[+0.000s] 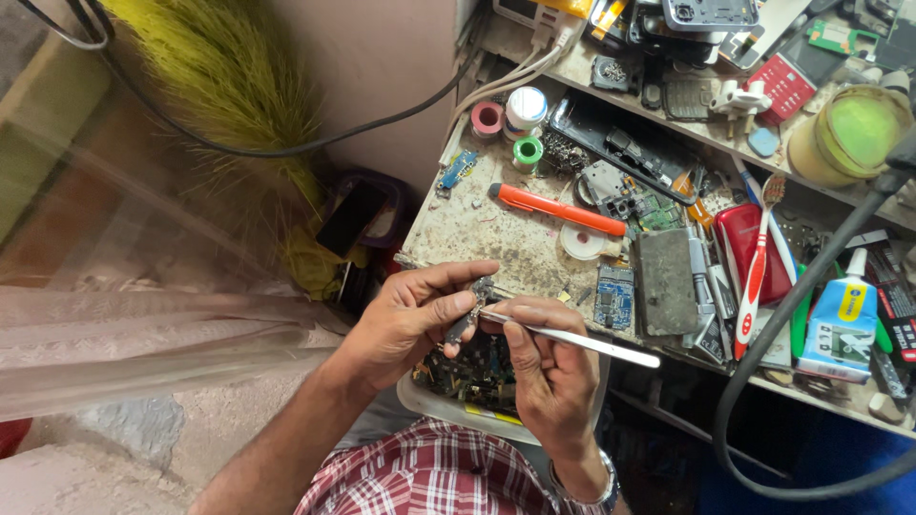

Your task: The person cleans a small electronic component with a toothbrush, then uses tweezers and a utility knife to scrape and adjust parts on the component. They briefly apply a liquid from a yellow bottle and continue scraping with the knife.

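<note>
I see orange utility knife (pixel 556 209) on the bench (pixel 477 229); toothbrush (pixel 759 257) | glue bottle (pixel 840 319) right; broom (pixel 239 86) left

Orange utility knife (pixel 556 209) on the stained grey counter (pixel 477 229). Silver tweezers (pixel 582 340). Red-and-white toothbrush (pixel 759 257); blue-and-white glue bottle (pixel 843 319) with yellow label. Red, white and green tape rolls (pixel 510 119). Red-and-white checked shirt (pixel 429 477). Yellow-green broom (pixel 229 86).

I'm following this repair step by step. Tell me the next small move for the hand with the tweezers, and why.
Probably nudge the tweezers tip a touch further into the small dark part and pinch. The right hand already has the tip at that part, which the left hand holds pinched between thumb and fingers above the tray of circuit scraps. Whether the tip has caught anything is too small to tell.
</note>
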